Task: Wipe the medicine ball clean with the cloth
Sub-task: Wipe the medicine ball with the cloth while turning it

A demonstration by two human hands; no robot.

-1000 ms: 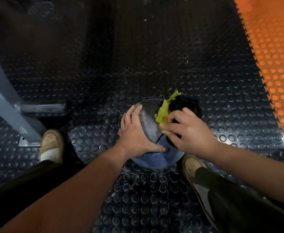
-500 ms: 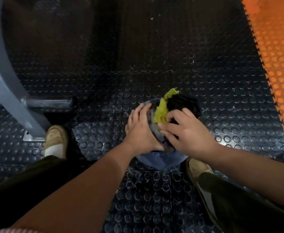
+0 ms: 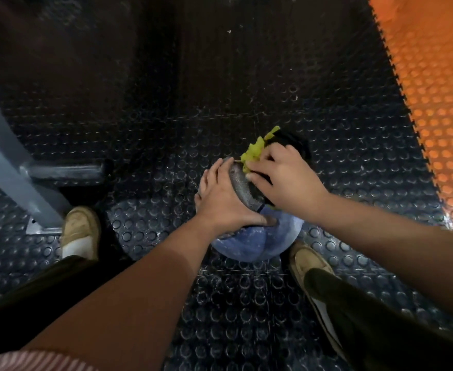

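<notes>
While the left hand (image 3: 224, 200) presses flat on the medicine ball (image 3: 255, 243), probably steadying it on the floor (image 3: 166, 135) between the shoes (image 3: 79, 227), the right hand (image 3: 287, 182) clutches the cloth (image 3: 252, 153) on top.

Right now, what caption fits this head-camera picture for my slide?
The left hand steadies the medicine ball while the right hand presses the cloth onto it.

The medicine ball (image 3: 257, 239) is set on the floor (image 3: 220, 103), between the left shoe (image 3: 80, 228) and the right shoe (image 3: 309, 259). The left hand (image 3: 225, 202) is laid on its left side. The cloth (image 3: 255, 152) is held against its far side by the right hand (image 3: 287, 178). A metal frame (image 3: 11, 172) is placed behind the left shoe.
</notes>
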